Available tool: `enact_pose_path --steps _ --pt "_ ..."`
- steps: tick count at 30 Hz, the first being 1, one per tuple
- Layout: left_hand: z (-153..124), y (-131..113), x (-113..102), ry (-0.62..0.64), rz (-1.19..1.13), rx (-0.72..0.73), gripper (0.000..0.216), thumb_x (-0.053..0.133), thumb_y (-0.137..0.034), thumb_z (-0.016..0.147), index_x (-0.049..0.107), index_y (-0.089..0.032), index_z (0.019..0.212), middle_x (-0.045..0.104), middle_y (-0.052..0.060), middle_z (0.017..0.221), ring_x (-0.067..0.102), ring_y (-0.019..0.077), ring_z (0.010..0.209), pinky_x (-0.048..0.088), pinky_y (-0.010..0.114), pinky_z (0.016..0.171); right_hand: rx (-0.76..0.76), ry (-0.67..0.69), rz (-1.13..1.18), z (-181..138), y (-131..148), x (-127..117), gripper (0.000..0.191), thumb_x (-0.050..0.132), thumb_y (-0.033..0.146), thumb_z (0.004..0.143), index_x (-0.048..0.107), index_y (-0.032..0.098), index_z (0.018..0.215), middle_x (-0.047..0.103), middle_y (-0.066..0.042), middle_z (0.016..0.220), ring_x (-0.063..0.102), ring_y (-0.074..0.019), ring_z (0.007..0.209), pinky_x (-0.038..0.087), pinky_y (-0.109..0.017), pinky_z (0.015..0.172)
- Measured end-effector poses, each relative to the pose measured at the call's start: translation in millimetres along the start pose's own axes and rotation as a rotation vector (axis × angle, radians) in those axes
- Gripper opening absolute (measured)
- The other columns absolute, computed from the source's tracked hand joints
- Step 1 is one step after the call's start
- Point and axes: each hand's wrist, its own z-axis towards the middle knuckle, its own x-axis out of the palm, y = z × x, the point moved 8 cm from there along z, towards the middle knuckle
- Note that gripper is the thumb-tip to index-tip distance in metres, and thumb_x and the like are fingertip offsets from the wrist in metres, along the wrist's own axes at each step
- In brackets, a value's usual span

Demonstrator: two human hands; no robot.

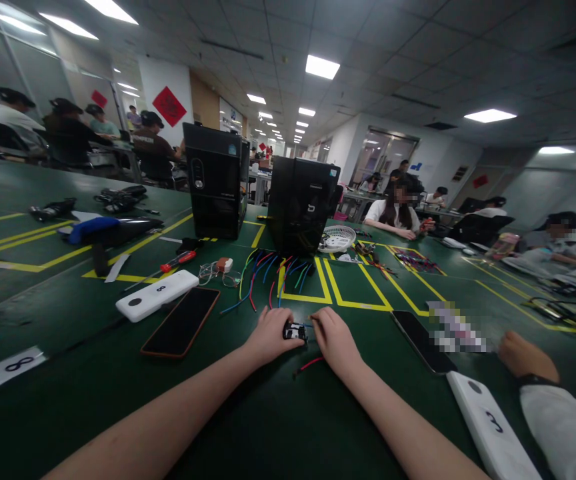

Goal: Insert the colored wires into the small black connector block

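My left hand [269, 335] is closed around a small black part with white or clear sections [295, 331], perhaps a connector; its exact kind is too small to make out. My right hand [335, 337] pinches a thin blue wire [309, 325] whose end lies at the right side of that part. Whether the wire sits inside the part, I cannot tell. Just below my right hand a short red wire [311, 364] rests on the green table [278, 413]. Beyond both hands, several loose red, blue and green wires [255, 283] are spread out.
Two black computer cases [213, 180] stand ahead. To the left lie a phone [183, 323], a white power bank [158, 295], a red-handled screwdriver [178, 261] and glasses [221, 273]. At right are another phone [422, 341], a white power bank [491, 417] and a co-worker's hand [525, 357].
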Motion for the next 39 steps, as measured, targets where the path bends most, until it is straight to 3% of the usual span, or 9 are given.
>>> enact_pose_path --steps 6,10,16,22,25,28,30,36,39 --pt "0 1 2 -0.033 0.018 0.006 0.029 0.065 -0.038 0.069 0.048 -0.022 0.086 0.055 0.000 0.090 0.051 0.0208 0.093 0.025 0.044 0.099 -0.166 0.172 0.000 -6 27 6 0.012 0.047 0.021 0.084 0.058 0.019 0.087 0.056 -0.005 0.086 0.050 -0.0175 0.084 0.038 -0.032 0.077" --pt "0 -1 3 -0.031 0.027 -0.003 0.027 0.063 -0.037 0.070 0.048 -0.022 0.086 0.056 0.001 0.091 0.052 0.0215 0.094 0.024 0.044 0.100 -0.022 0.054 0.050 0 17 7 0.020 0.048 0.021 0.083 0.055 0.019 0.102 0.055 -0.007 0.098 0.049 -0.0186 0.093 0.038 -0.033 0.082" --pt "0 -5 3 -0.025 0.065 0.010 0.021 0.061 -0.033 0.070 0.047 -0.022 0.081 0.056 0.001 0.089 0.052 0.0220 0.094 0.024 0.044 0.101 0.090 0.113 0.051 14 9 29 0.008 0.051 0.012 0.075 0.054 0.019 0.080 0.055 -0.003 0.085 0.050 -0.0169 0.083 0.040 -0.031 0.077" --pt "0 -5 4 -0.016 0.057 0.022 0.025 0.062 -0.036 0.069 0.047 -0.021 0.083 0.055 0.001 0.089 0.052 0.0224 0.094 0.025 0.045 0.100 0.092 0.094 0.090 15 10 32 0.008 0.050 0.010 0.076 0.051 0.019 0.076 0.055 -0.005 0.093 0.050 -0.0176 0.089 0.039 -0.032 0.080" --pt "0 -6 3 -0.012 0.043 0.030 0.033 0.066 -0.042 0.067 0.047 -0.021 0.084 0.055 0.001 0.091 0.051 0.0226 0.095 0.025 0.046 0.099 0.134 0.040 0.150 17 4 24 0.007 0.047 0.013 0.079 0.049 0.019 0.078 0.055 -0.005 0.089 0.051 -0.0174 0.086 0.040 -0.032 0.079" --pt "-1 -6 2 0.005 0.022 0.038 0.041 0.069 -0.049 0.063 0.048 -0.022 0.085 0.055 0.001 0.092 0.050 0.0231 0.095 0.027 0.047 0.098 0.183 -0.087 0.218 20 -4 -2 0.008 0.041 0.018 0.085 0.048 0.019 0.083 0.054 -0.004 0.086 0.051 -0.0168 0.083 0.040 -0.031 0.075" --pt "-2 -6 2 0.010 0.017 0.043 0.043 0.069 -0.051 0.063 0.049 -0.022 0.086 0.055 0.000 0.091 0.050 0.0229 0.094 0.027 0.046 0.098 0.179 -0.099 0.246 21 -6 -18 0.010 0.039 0.021 0.087 0.049 0.019 0.086 0.054 -0.004 0.085 0.051 -0.0159 0.080 0.040 -0.029 0.072" --pt "-2 -4 1 -0.025 0.001 0.030 0.036 0.065 -0.047 0.069 0.050 -0.022 0.088 0.056 0.000 0.090 0.051 0.0214 0.092 0.026 0.046 0.099 -0.036 0.404 0.208 3 19 -5 0.014 0.048 0.013 0.081 0.060 0.020 0.085 0.059 -0.002 0.085 0.054 -0.0148 0.081 0.041 -0.026 0.074" --pt "-2 -2 1 -0.044 -0.019 0.005 0.035 0.065 -0.042 0.071 0.049 -0.022 0.095 0.058 0.002 0.098 0.051 0.0222 0.097 0.022 0.048 0.102 -0.076 0.516 0.180 -6 30 0 0.025 0.048 0.009 0.079 0.063 0.021 0.095 0.060 -0.004 0.095 0.054 -0.0151 0.091 0.039 -0.027 0.083"
